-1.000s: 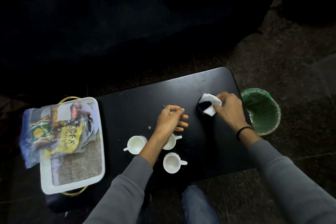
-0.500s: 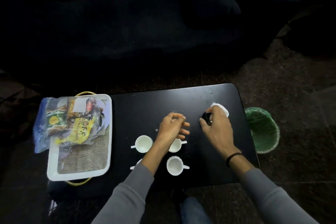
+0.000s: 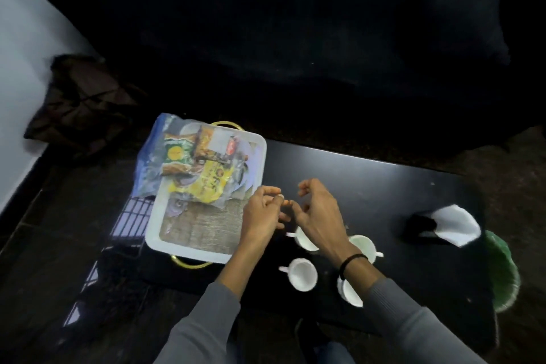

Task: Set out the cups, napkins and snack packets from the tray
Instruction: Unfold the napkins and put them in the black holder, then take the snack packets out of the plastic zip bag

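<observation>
A white tray (image 3: 189, 247) sits at the left end of the black table (image 3: 369, 180). Several snack packets (image 3: 204, 174) lie piled on its far half, one blue bag hanging over the left rim. Several white cups (image 3: 302, 273) stand on the table near its front edge, partly under my right forearm. A white napkin (image 3: 455, 224) pokes out of a black holder (image 3: 419, 227) at the right end. My left hand (image 3: 263, 214) and my right hand (image 3: 317, 211) hover side by side just right of the tray, fingers loosely curled, holding nothing.
A green bin (image 3: 502, 275) stands on the floor off the table's right end. A dark sofa (image 3: 295, 38) fills the far side. A dark cloth heap (image 3: 79, 100) lies by the wall at the left. A wire rack (image 3: 133, 216) shows beside the tray.
My right hand let go of the napkin in the black holder and moved left to meet my left hand near the tray. The camera swung left.
</observation>
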`<control>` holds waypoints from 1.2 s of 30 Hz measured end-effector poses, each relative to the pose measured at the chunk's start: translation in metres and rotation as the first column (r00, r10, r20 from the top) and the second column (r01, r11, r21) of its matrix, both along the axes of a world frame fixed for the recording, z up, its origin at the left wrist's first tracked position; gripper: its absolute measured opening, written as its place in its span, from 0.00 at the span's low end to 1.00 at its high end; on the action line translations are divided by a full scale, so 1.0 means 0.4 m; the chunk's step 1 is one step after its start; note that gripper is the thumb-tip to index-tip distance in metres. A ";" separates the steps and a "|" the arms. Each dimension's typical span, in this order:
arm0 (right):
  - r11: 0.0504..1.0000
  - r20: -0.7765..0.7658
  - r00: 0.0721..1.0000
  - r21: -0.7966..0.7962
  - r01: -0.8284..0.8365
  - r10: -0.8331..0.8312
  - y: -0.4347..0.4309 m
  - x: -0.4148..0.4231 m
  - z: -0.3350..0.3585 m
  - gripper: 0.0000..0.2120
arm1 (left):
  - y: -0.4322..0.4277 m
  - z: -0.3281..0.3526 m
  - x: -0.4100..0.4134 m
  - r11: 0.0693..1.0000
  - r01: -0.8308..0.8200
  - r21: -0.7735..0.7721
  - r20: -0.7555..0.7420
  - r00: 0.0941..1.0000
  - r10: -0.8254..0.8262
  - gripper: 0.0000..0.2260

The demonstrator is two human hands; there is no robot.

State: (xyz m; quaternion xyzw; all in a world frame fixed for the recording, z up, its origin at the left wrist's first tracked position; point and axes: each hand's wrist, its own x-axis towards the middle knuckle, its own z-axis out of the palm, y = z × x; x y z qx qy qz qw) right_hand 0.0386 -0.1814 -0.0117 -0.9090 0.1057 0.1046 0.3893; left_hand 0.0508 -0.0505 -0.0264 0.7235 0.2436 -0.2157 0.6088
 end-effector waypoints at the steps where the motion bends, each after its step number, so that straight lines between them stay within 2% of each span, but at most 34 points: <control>1: 1.000 -0.001 1.000 0.003 -0.027 0.027 0.052 0.020 -0.005 0.16 | 0.052 -0.003 0.010 1.000 -0.021 0.011 0.003 1.000 0.021 0.06; 7: 0.986 -0.027 0.985 0.016 -0.167 0.168 0.347 0.128 -0.040 0.14 | 0.372 -0.015 0.073 0.990 -0.045 0.135 0.031 0.999 0.041 0.06; 9: 0.981 -0.037 0.980 0.020 -0.195 0.196 0.431 0.163 -0.058 0.13 | 0.472 -0.031 0.101 0.966 -0.040 0.256 0.032 0.999 0.033 0.05; 13: 0.972 -0.044 0.971 0.018 -0.234 0.235 0.551 0.220 -0.099 0.12 | 0.631 -0.079 0.151 0.806 -0.044 0.591 0.085 0.996 -0.007 0.07; 16: 0.974 -0.041 0.973 0.018 -0.227 0.228 0.601 0.245 -0.123 0.11 | 0.708 -0.128 0.200 0.701 0.038 0.712 0.022 0.997 -0.076 0.19; 18: 0.979 -0.040 0.978 0.026 -0.203 0.204 0.622 0.257 -0.139 0.11 | 0.753 -0.168 0.235 0.714 0.108 0.692 -0.096 0.994 -0.057 0.29; 20: 0.983 -0.045 0.983 0.046 -0.178 0.180 0.632 0.263 -0.147 0.10 | 0.789 -0.204 0.267 0.830 0.097 0.550 -0.194 0.981 0.015 0.31; 21: 0.984 -0.047 0.984 0.058 -0.167 0.170 0.638 0.266 -0.149 0.09 | 0.805 -0.217 0.278 0.876 0.062 0.478 -0.203 0.978 0.041 0.30; 25: 0.984 -0.112 0.984 0.129 -0.123 0.137 0.654 0.272 -0.138 0.11 | 0.828 -0.213 0.285 0.929 -0.009 0.369 -0.028 0.999 0.021 0.17; 28: 0.972 -0.121 0.984 0.213 -0.103 0.131 0.669 0.286 -0.113 0.12 | 0.828 -0.191 0.267 0.937 -0.010 0.350 0.125 0.992 -0.036 0.17; 32: 0.939 -0.135 0.987 0.341 -0.041 0.092 0.715 0.307 -0.070 0.14 | 0.798 -0.145 0.237 0.947 0.044 0.318 0.245 0.961 -0.127 0.18; 34: 0.960 -0.152 0.986 0.279 -0.031 0.076 0.737 0.321 -0.055 0.20 | 0.778 -0.122 0.221 0.949 0.094 0.302 0.307 0.932 -0.190 0.16; 36: 0.983 -0.144 0.987 0.177 -0.046 0.072 0.747 0.331 -0.047 0.17 | 0.755 -0.095 0.199 0.953 0.144 0.267 0.362 0.901 -0.238 0.11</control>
